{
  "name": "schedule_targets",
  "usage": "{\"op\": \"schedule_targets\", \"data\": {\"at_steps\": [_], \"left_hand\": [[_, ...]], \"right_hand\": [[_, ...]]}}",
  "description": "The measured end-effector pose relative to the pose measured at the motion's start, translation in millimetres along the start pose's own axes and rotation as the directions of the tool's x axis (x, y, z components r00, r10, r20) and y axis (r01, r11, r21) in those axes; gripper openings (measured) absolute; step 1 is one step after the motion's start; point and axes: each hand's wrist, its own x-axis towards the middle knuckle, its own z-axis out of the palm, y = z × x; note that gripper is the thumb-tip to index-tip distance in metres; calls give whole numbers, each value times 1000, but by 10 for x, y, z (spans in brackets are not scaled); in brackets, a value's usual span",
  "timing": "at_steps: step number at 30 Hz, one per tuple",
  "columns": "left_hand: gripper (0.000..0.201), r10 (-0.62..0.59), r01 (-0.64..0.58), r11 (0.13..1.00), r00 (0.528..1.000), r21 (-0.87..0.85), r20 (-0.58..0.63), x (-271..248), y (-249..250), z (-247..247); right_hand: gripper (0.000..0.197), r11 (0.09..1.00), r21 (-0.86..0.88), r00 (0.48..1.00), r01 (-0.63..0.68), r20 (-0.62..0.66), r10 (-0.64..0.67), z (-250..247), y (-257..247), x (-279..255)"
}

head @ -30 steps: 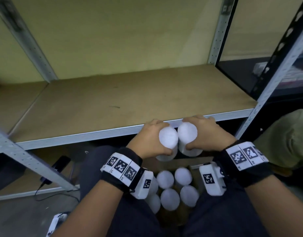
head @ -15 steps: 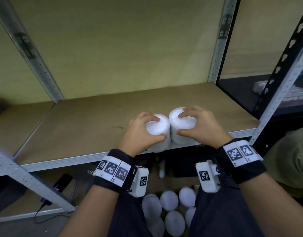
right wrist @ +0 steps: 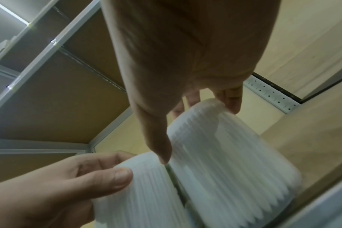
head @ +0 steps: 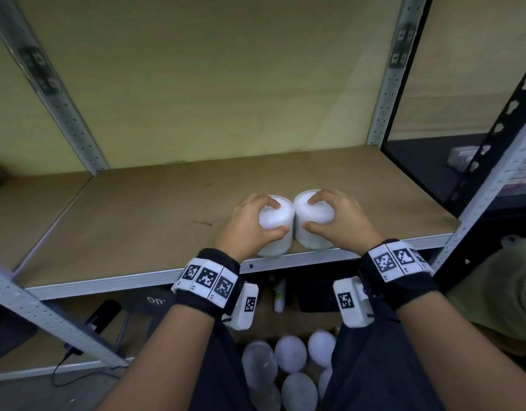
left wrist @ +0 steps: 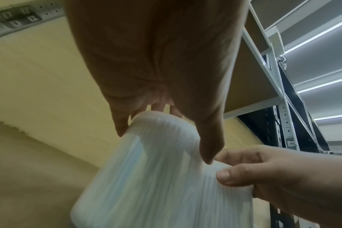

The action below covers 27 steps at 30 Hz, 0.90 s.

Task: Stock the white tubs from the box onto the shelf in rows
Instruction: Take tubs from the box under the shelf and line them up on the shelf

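Head view first: two white tubs stand side by side at the front edge of the shelf (head: 137, 221), touching or all but touching. The left hand (head: 250, 223) is clamped over the lid of the left tub (head: 275, 232), fingers at twelve o'clock on the rim, thumb at six. The right hand (head: 341, 216) grips the right tub (head: 313, 226) the same way. Both tubs are upright, long axis vertical, lids up. Down at six o'clock, between the legs, more tubs (head: 290, 353) wait in the box. Judging by this, it's the placing step, first pair of the first row; next they want sliding toward the back wall at twelve o'clock, then letting go.

Left wrist view: the left hand (left wrist: 156, 77) comes down from the top, fingertips curled round the ribbed lid of the left tub (left wrist: 146, 177); the right hand (left wrist: 283, 177) shows at four o'clock, thumb on its own tub. The picture is smeared, so contact with the board is not clear here.

Right wrist view: the right hand (right wrist: 185, 61) pinches the lid rim of the right tub (right wrist: 234, 154), and the left hand (right wrist: 59, 185) at eight o'clock holds the left tub (right wrist: 139, 192). A thin dark gap shows between the ribbed walls.
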Motion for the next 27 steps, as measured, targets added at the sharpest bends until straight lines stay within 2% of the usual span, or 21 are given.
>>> {"op": "schedule_targets", "data": {"at_steps": [5,8,11,15,22,27], "left_hand": [[46,50,-52,998,997,41,52,-47,-17,-36],[41,83,-85,993,996,87,21,-112,-6,-88],[30,103,-100,981,995,167,-11,-164,24,-141],[23,111,-110,983,994,146,5,-190,28,-139],[21,130,-125,982,991,139,-24,-120,5,-83],[21,127,-121,983,991,140,-39,54,-11,4]], "right_hand": [[51,997,-77,999,5,47,-1,-49,-35,-71],[42,993,-117,1000,16,-1,-17,-123,-93,-134],[30,989,-136,998,65,26,-62,-182,-118,-155],[25,985,-144,995,90,58,-83,-186,-121,-165],[23,981,-163,995,103,22,-101,-169,-86,-121],[23,981,-180,997,65,-26,-71,-148,-45,-10]]}}
